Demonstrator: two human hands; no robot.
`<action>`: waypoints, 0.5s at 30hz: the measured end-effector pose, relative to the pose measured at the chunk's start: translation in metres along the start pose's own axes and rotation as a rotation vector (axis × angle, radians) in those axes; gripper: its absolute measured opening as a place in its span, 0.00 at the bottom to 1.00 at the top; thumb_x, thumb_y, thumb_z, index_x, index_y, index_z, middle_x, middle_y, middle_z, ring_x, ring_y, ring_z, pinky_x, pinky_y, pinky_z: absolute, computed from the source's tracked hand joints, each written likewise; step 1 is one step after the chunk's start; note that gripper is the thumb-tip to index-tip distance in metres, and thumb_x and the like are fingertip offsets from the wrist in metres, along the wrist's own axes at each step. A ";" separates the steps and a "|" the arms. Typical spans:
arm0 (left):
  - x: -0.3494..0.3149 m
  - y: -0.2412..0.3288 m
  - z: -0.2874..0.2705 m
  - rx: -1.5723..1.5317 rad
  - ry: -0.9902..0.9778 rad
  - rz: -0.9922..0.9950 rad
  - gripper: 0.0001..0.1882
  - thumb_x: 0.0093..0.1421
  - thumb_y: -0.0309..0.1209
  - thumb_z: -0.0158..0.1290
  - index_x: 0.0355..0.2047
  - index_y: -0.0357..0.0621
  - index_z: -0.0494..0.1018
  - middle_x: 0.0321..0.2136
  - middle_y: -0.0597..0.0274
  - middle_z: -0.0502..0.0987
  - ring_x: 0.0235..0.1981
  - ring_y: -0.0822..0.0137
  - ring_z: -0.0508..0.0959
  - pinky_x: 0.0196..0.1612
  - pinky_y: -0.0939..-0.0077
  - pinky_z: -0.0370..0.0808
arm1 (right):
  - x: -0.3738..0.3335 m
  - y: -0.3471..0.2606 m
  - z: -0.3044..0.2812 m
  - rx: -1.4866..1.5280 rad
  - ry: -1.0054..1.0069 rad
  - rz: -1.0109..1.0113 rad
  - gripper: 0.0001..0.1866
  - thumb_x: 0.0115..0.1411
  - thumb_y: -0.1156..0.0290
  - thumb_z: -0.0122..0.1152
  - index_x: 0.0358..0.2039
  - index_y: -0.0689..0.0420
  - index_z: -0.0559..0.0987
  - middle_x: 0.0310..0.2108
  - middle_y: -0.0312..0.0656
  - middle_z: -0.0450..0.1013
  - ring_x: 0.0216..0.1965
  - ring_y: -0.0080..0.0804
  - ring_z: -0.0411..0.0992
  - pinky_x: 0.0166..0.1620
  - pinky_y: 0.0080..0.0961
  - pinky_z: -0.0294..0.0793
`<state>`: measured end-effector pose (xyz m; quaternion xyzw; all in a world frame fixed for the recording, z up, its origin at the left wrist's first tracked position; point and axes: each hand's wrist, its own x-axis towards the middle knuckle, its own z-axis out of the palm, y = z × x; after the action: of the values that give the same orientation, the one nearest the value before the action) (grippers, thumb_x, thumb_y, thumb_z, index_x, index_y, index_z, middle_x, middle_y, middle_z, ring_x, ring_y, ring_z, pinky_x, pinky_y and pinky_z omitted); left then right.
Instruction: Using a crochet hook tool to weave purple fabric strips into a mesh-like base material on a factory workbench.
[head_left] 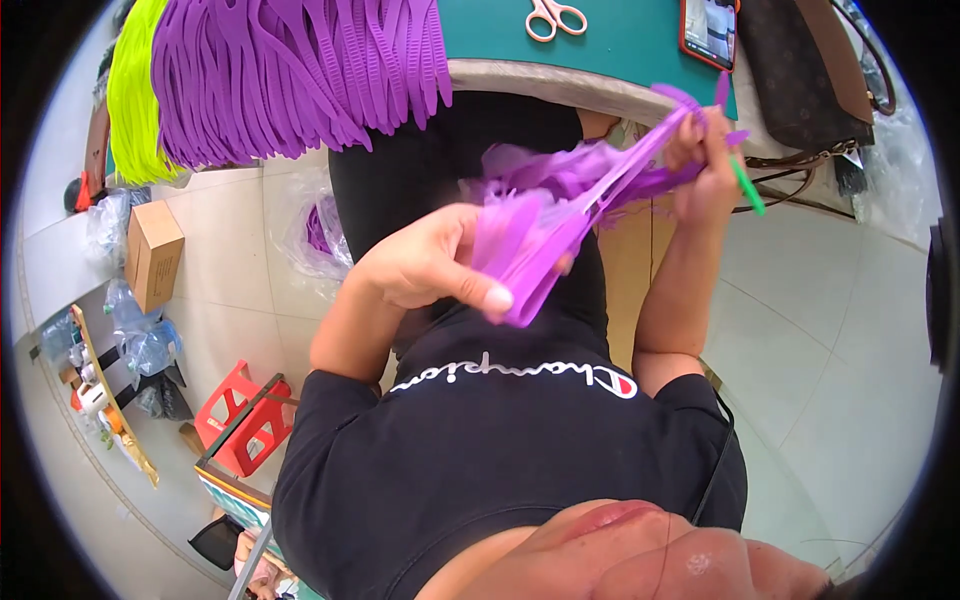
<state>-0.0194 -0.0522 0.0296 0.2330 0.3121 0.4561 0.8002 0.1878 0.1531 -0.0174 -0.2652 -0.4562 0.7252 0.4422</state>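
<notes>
Left hand (430, 265): pinched around the folded end of the purple bundle (535, 275), with the thumb laid along its near face and the fingers mostly hidden behind it
Right hand (705, 165): raised off the worktop's near right corner, its fingers curled round the bundle's other end; by motion blur the exact hold is obscured
Green piece (747, 187): seen jutting out below the right hand; whether it is gripped or only attached cannot be told
Purple bundle: held in the air between both hands, above the black trousers (400, 150) and short of the worktop's near edge, with loose ends fanned out behind
Worktop (630, 45): covered along its left part by purple straps (300, 70), which are draped over the near edge, with neon yellow straps (135, 95) set beyond them at the left; scissors (551, 10) are laid midway along, and a phone (708, 38) is placed close to the right edge
Slip risk: single straps could be lost to the floor (235, 215) if the thumb's pressure is eased, since slick, uneven layers appear to be held together by pinch alone
Tangle risk: loose ends could be snarled if the bundle is pulled or turned quickly, because they are left hanging unsupported
</notes>
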 end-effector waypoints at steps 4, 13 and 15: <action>0.000 -0.003 -0.009 -0.202 -0.013 -0.015 0.23 0.47 0.26 0.64 0.45 0.36 0.73 0.35 0.62 0.78 0.34 0.72 0.77 0.40 0.78 0.74 | 0.007 -0.015 -0.011 0.247 -0.151 0.237 0.15 0.66 0.61 0.45 0.24 0.54 0.64 0.16 0.29 0.52 0.16 0.18 0.48 0.19 0.19 0.45; 0.044 -0.020 0.009 0.077 0.650 0.527 0.05 0.59 0.26 0.55 0.34 0.38 0.73 0.28 0.64 0.77 0.27 0.75 0.77 0.31 0.81 0.74 | -0.063 -0.006 0.076 -0.665 -0.729 -0.352 0.12 0.56 0.70 0.55 0.21 0.62 0.67 0.17 0.43 0.62 0.16 0.41 0.63 0.21 0.30 0.61; 0.045 -0.018 0.011 0.121 0.650 0.548 0.05 0.59 0.26 0.56 0.34 0.37 0.73 0.26 0.65 0.77 0.26 0.76 0.76 0.30 0.82 0.73 | -0.062 -0.003 0.075 -0.696 -0.713 -0.364 0.11 0.55 0.72 0.56 0.21 0.62 0.68 0.17 0.43 0.62 0.16 0.41 0.63 0.21 0.30 0.62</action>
<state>0.0164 -0.0225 0.0122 0.1980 0.5007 0.6824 0.4944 0.1586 0.0668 0.0177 -0.0496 -0.8308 0.4873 0.2642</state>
